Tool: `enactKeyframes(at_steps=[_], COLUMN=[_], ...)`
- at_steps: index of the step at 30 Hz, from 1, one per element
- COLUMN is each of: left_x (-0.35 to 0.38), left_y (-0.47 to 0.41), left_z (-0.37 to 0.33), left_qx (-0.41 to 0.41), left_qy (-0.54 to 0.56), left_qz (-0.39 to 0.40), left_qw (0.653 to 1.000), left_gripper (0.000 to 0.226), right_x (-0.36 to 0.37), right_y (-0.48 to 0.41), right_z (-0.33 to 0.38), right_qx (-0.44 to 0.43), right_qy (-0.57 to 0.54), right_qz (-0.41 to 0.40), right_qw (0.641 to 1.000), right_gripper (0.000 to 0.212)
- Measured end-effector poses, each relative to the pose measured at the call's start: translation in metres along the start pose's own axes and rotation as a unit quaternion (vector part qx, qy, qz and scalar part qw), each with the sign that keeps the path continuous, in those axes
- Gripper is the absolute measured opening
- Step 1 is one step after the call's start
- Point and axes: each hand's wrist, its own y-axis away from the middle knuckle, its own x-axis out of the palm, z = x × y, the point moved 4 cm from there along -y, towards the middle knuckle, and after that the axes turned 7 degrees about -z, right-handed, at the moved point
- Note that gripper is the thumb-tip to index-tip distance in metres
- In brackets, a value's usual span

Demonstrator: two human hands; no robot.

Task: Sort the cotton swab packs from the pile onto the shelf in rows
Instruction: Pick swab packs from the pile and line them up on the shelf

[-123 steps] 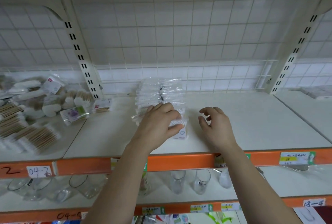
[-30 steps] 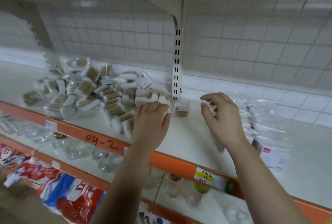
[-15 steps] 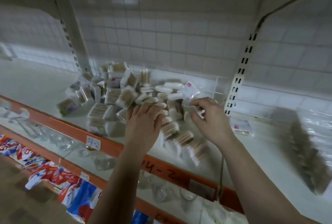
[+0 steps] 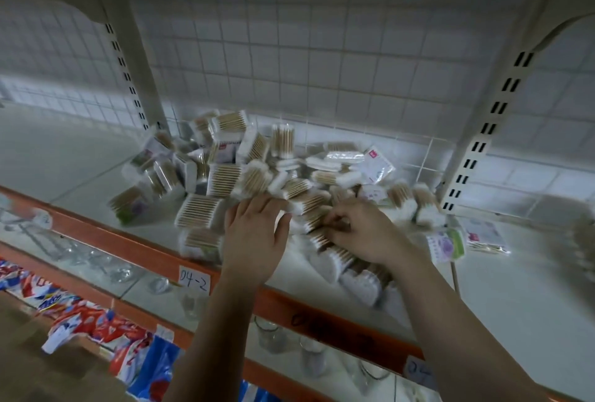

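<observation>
- Right hand (image 4: 363,234): fingers (image 4: 343,219) curled, pinching a swab pack (image 4: 317,234) at the near edge of the pile (image 4: 244,169).
- Left hand (image 4: 254,235): fingers straight and close together, palm down on packs at the pile's near middle, holding nothing.
- Change: four seconds back both hands were at the stacked row in the right bay. Now both are at the pile, left of the slotted post (image 4: 483,131).
- Read: last placement looks done and a new pick is starting.
- The pile is large and sits mid-shelf (image 4: 64,157) toward the far wall. A few flat packs (image 4: 447,240) lie loose to its right.
- The row (image 4: 582,240) is just a blur at the right edge, so I can't count it. Most of the job looks ahead.
</observation>
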Motion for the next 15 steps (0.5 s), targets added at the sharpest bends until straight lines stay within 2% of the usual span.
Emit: enactKeyframes(at_steps=[8,15], left_x=[0.0038,-0.001], left_y=[-0.0018,-0.0028], left_z=[0.0037,0.0028], left_qx=[0.01,0.017], left_qy=[0.009,0.033], left_qz=[-0.011,-0.014], left_qw=[1.0,0.999], left_gripper=[0.036,0.035], right_x=[0.003,0.0021], right_y=[-0.006,-0.0071], right_z=[-0.0051,-0.0024], right_qx=[0.045,0.053], right_qy=[-0.076,-0.094], right_qz=[0.03,0.007], right_qw=[0.996,0.994], right_gripper=[0.015,0.012])
